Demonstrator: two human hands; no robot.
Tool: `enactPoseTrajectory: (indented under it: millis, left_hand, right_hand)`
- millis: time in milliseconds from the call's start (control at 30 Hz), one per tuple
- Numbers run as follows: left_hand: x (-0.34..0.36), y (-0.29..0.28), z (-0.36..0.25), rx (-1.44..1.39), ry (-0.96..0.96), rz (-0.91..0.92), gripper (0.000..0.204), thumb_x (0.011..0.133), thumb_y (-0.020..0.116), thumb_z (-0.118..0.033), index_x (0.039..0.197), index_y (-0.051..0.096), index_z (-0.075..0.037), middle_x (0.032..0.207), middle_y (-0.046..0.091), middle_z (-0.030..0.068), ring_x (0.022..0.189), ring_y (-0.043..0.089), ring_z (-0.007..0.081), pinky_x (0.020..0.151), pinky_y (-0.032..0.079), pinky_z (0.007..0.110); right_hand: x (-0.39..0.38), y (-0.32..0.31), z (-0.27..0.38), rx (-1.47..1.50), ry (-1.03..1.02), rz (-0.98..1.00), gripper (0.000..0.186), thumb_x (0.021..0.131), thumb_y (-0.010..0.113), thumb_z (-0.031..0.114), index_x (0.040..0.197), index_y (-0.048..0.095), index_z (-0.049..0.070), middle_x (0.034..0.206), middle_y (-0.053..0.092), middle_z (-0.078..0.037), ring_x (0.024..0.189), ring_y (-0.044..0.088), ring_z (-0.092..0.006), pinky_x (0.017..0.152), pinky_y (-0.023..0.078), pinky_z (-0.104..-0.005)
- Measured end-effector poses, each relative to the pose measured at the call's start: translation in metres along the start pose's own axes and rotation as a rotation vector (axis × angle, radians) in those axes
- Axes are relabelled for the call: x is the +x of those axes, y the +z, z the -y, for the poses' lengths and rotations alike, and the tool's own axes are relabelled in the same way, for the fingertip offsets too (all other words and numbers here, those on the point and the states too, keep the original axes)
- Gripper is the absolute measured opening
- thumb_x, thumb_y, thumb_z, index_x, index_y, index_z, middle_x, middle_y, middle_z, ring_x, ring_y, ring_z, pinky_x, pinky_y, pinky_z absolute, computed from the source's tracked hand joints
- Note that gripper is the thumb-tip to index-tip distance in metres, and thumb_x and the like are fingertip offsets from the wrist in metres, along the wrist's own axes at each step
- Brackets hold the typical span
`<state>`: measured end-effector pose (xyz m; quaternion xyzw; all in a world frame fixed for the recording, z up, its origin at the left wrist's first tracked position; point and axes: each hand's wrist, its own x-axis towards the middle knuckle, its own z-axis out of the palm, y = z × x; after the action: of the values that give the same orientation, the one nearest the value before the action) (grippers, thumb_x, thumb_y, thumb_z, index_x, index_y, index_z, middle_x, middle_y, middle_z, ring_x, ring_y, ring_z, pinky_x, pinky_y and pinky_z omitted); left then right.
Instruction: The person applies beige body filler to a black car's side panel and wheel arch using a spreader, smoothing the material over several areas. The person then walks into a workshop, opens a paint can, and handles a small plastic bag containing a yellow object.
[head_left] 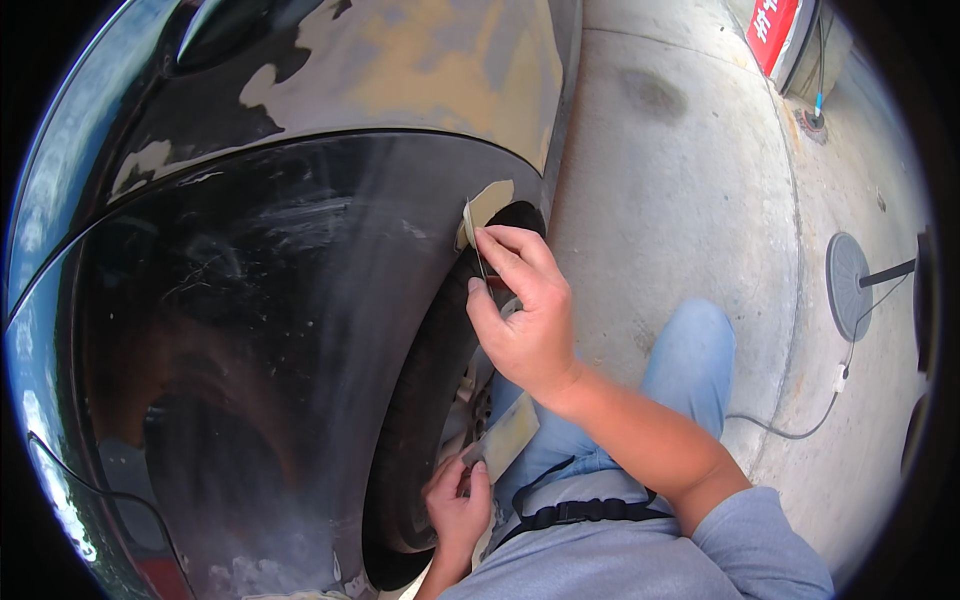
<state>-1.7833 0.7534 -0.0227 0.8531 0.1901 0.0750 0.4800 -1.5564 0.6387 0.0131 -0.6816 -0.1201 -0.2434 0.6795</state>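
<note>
A dark car panel (260, 330) fills the left side, with dull scuffs across it. Between thumb and fingers, my right hand (530, 310) pinches a thin putty spreader (479, 262), seen almost edge-on. Its blade meets the panel's edge at the top of the wheel arch, beside a patch of beige putty (490, 203). Lower down, close to the tire (405, 470), my left hand (462, 508) is closed on one end of a flat rectangular plate (508, 437) with a yellowish smear on it. Part of the wheel is hidden behind my right hand and the plate.
The adjoining panel (430, 70) carries wide beige and grey patches. Concrete floor (670, 190) lies to the right, under my bent knee (690, 350). A round grey base with a post (848, 285) and a cable (800, 432) stand there. A red and white sign (775, 35) is at the upper right.
</note>
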Motion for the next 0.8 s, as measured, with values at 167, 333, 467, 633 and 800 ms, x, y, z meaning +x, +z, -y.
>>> enactPoseTrajectory:
  millis: [167, 333, 467, 633, 800]
  left_hand:
    - [0.000, -0.002, -0.007, 0.050, -0.045, -0.001, 0.024, 0.091, 0.067, -0.002, 0.113, 0.073, 0.006, 0.093, 0.072, 0.0126, 0.075, 0.070, 0.0147, 0.067, 0.054, 0.026]
    - [0.004, 0.000, -0.019, 0.037, 0.031, -0.006, 0.022, 0.092, 0.068, -0.003, 0.113, 0.073, 0.005, 0.095, 0.074, 0.0135, 0.079, 0.070, 0.0144, 0.070, 0.055, 0.027]
    - [0.008, 0.004, -0.030, -0.105, -0.035, -0.003, 0.020, 0.094, 0.068, -0.003, 0.112, 0.073, 0.004, 0.094, 0.074, 0.0119, 0.081, 0.070, 0.0124, 0.073, 0.055, 0.026]
    - [0.023, 0.017, -0.046, -0.168, -0.020, 0.085, 0.016, 0.099, 0.067, -0.004, 0.111, 0.074, 0.003, 0.086, 0.068, 0.0024, 0.074, 0.059, 0.0053, 0.065, 0.048, 0.022]
    - [0.038, 0.029, -0.054, -0.202, 0.062, 0.011, 0.014, 0.099, 0.068, -0.005, 0.109, 0.074, 0.004, 0.078, 0.064, 0.0002, 0.068, 0.053, 0.0044, 0.060, 0.043, 0.022]
  right_hand:
    - [-0.013, 0.005, 0.007, -0.072, -0.209, 0.011, 0.048, 0.072, 0.069, -0.008, 0.120, 0.070, -0.005, 0.118, 0.067, -0.015, 0.100, 0.068, -0.0317, 0.083, 0.057, -0.0375]
    - [-0.020, -0.010, 0.006, -0.034, -0.336, 0.106, 0.048, 0.071, 0.065, -0.011, 0.119, 0.071, -0.005, 0.115, 0.069, -0.016, 0.096, 0.068, -0.0321, 0.079, 0.058, -0.0385]
    - [-0.002, -0.068, -0.004, 0.104, -0.345, 0.363, 0.038, 0.082, 0.062, -0.013, 0.118, 0.072, -0.006, 0.110, 0.073, -0.020, 0.095, 0.072, -0.0336, 0.085, 0.058, -0.0394]
    - [0.010, -0.140, -0.005, 0.535, 0.156, 0.913, 0.034, 0.082, 0.064, -0.013, 0.112, 0.076, -0.003, 0.113, 0.075, -0.018, 0.102, 0.073, -0.0281, 0.087, 0.059, -0.0369]
    - [0.007, -0.168, -0.001, 0.183, 0.121, 1.070, 0.036, 0.081, 0.064, -0.010, 0.112, 0.078, 0.001, 0.109, 0.076, -0.013, 0.098, 0.073, -0.0275, 0.083, 0.058, -0.0365]
